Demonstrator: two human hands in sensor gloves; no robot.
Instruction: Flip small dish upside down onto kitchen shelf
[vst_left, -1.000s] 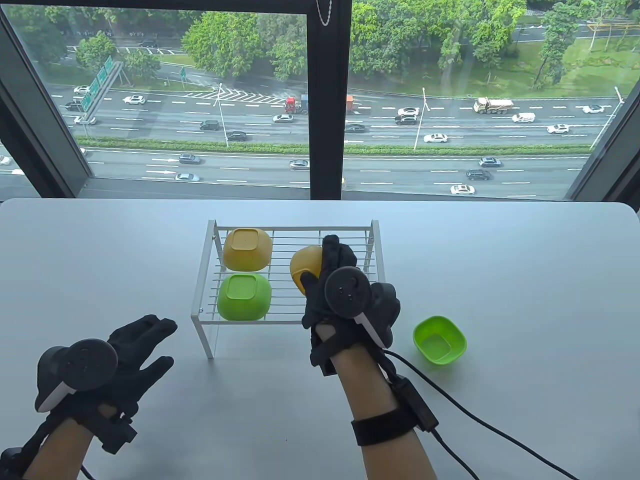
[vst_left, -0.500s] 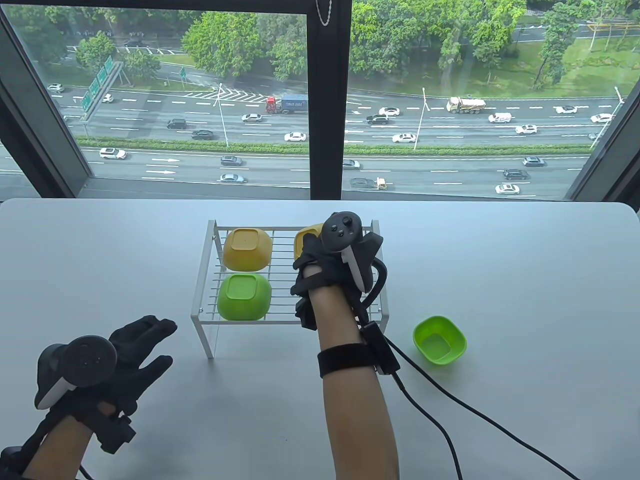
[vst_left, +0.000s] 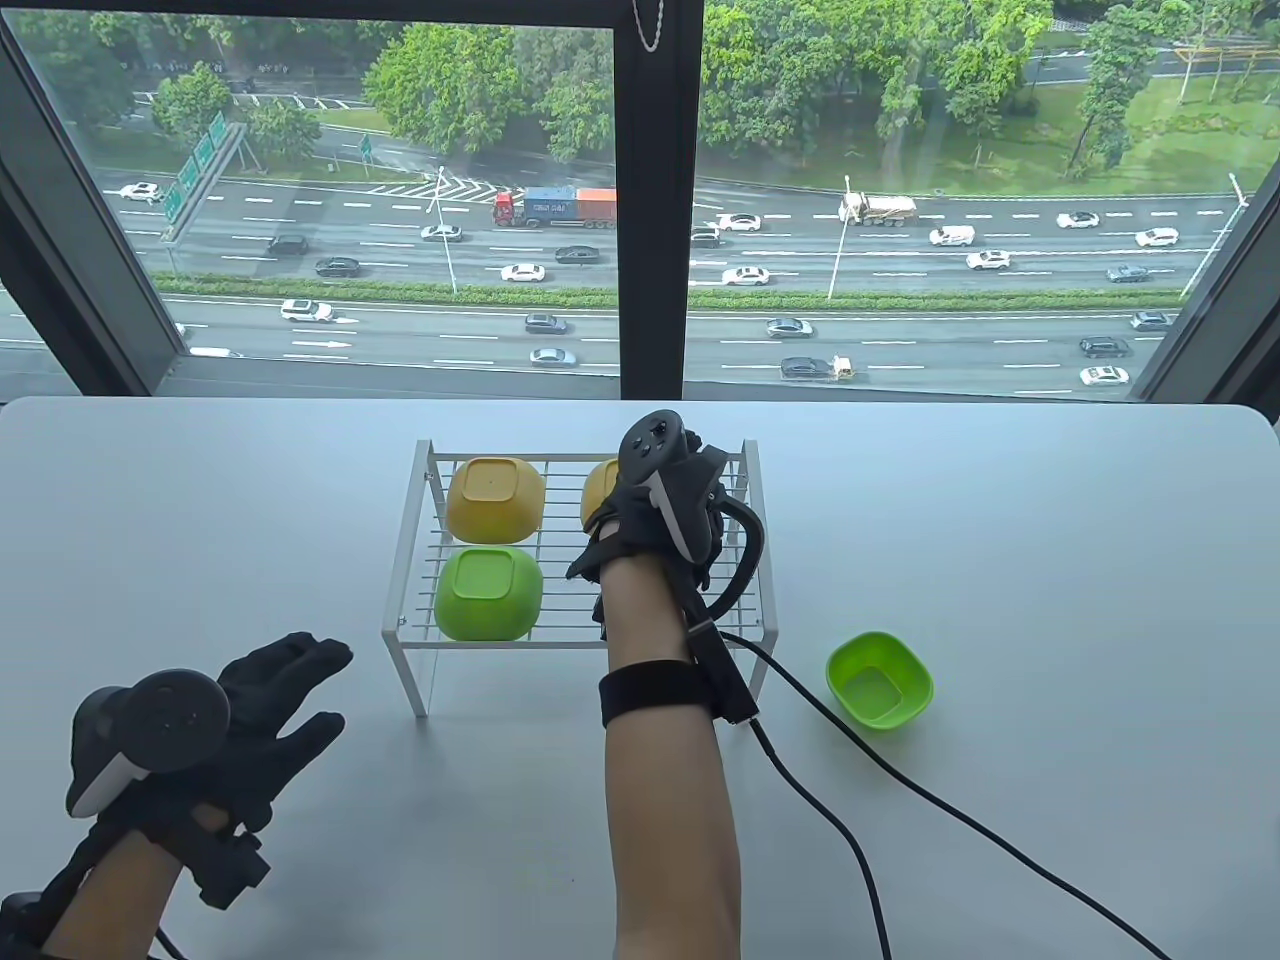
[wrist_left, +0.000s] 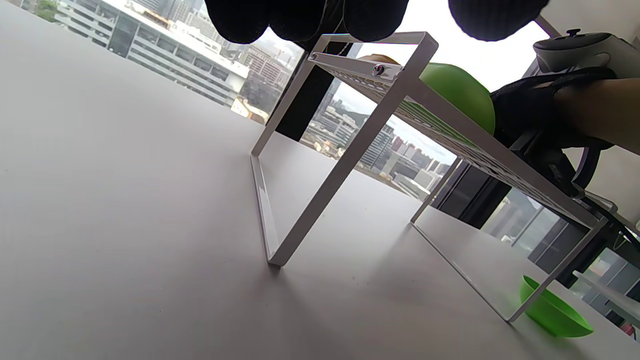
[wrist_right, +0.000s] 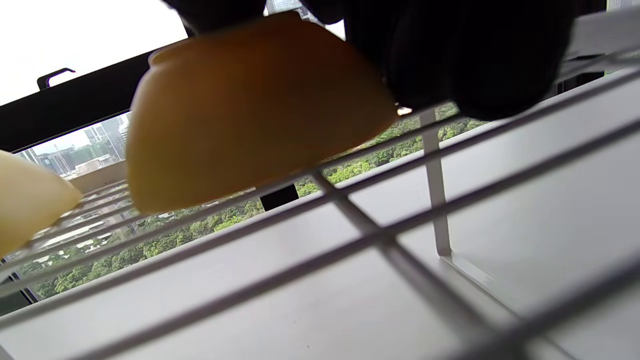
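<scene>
A white wire kitchen shelf (vst_left: 420, 560) stands mid-table. My right hand (vst_left: 650, 510) is over its far right part and holds a small yellow dish (vst_left: 600, 485) upside down on the wires. The right wrist view shows that dish (wrist_right: 250, 115) rim-down on the wires with my fingers (wrist_right: 465, 55) on it. Another yellow dish (vst_left: 495, 495) and a green dish (vst_left: 489, 593) lie upside down on the shelf's left half. My left hand (vst_left: 270, 700) rests open and empty on the table at the front left.
A green dish (vst_left: 880, 683) stands upright on the table right of the shelf; it also shows in the left wrist view (wrist_left: 552, 312). A black cable (vst_left: 900, 800) trails from my right wrist to the front right. A window runs behind the table's far edge.
My right hand carried the yellow dish from the shelf's near right part to its far right part, turned it rim-down and lowered it onto the wires. My left hand stayed still.
</scene>
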